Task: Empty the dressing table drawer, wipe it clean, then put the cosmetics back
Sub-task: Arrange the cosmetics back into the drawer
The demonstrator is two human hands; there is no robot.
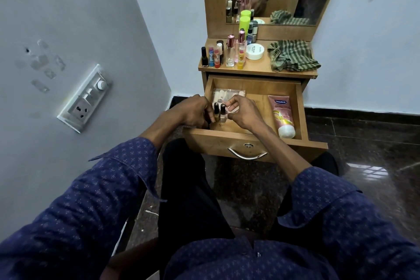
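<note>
The drawer (300, 107) is pulled open below the tabletop (256, 68). At its 9 o'clock side, 2 dark-capped small bottles (219, 110) are pinched between the curled fingers of the left hand (193, 112) and the right hand (244, 112). A clear packet (229, 95) lies at 11 o'clock, a pink tube (283, 116) at 3 o'clock. Many cosmetics (229, 52) and a striped cloth (292, 57) are set on top. Whether emptying or refilling is under way cannot be told; either way, the task is judged partly done.
</note>
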